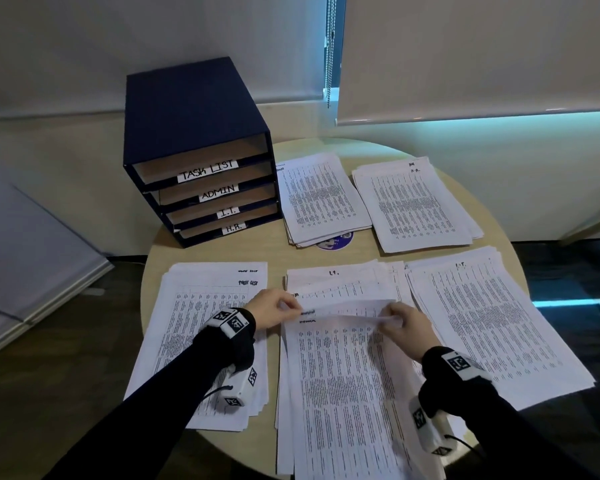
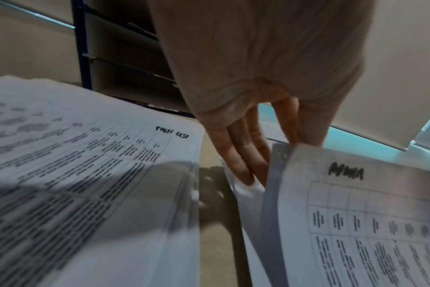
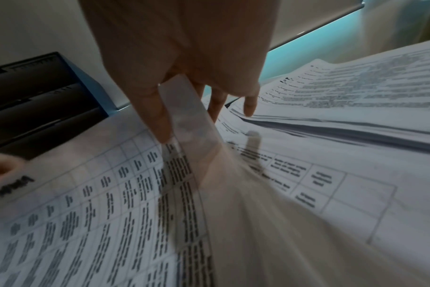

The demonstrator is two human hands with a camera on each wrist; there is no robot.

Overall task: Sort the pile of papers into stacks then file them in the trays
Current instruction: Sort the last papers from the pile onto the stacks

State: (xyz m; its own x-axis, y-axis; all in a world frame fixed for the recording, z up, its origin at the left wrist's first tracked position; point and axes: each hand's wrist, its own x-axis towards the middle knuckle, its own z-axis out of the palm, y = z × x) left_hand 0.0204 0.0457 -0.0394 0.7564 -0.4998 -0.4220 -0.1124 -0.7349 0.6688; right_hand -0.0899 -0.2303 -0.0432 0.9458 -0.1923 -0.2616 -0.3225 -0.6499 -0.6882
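Note:
A sheet marked ADMIN [image 1: 343, 308] is lifted by its top edge off the mixed central pile [image 1: 343, 393] at the table's front. My left hand [image 1: 290, 306] pinches its left corner, and my right hand [image 1: 388, 318] pinches its right corner. The left wrist view shows the ADMIN sheet [image 2: 356, 213] held between thumb and fingers [image 2: 238, 161]. In the right wrist view the sheet's curled edge [image 3: 192, 120] sits between my right thumb and fingers. The dark blue tray unit [image 1: 201, 188] stands at the back left, its slots labelled TASK LIST, ADMIN, I.T. and H.R.
Sorted stacks lie around the pile: a task list stack [image 1: 201, 341] to the left, an I.T. stack [image 1: 492, 323] to the right, one stack [image 1: 321, 199] behind by the trays, and an H.R. stack [image 1: 416, 206] at the back right. The round table's edge [image 1: 243, 459] is near me.

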